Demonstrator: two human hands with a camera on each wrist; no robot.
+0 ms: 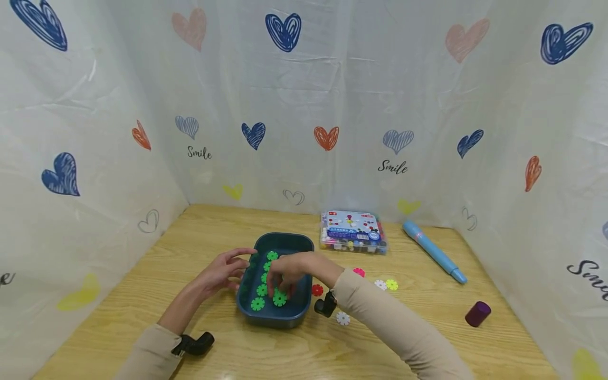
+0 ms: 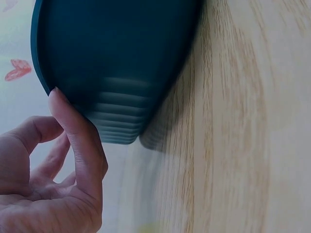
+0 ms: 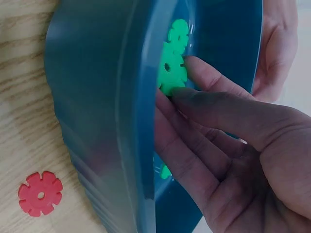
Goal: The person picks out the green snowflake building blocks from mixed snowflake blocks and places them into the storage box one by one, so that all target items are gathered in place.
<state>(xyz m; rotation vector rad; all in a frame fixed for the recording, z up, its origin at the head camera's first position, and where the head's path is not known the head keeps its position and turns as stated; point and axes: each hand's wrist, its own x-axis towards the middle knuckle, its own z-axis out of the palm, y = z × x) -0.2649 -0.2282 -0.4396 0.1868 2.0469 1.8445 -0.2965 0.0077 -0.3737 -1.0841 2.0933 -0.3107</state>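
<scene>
A dark teal plastic bin (image 1: 273, 320) stands on the table with several green notched discs (image 1: 257, 304) lined up along its left side. My right hand (image 1: 292, 269) reaches down inside it. In the right wrist view, thumb and fingertips pinch the edge of a green notched disc (image 3: 171, 73), which has a round hole in its centre. My left hand (image 1: 225, 272) is at the bin's left side, fingers loosely bent. One of its fingertips (image 2: 55, 93) touches the rim in the left wrist view.
Red discs (image 1: 317, 290), white discs (image 1: 343, 318) and a yellow disc (image 1: 391, 285) lie right of the bin. Behind them sits a clear box of coloured pieces (image 1: 353, 232). Farther right are a light-blue tube (image 1: 434, 252) and a purple cylinder (image 1: 477, 314). Heart-printed curtains surround the table.
</scene>
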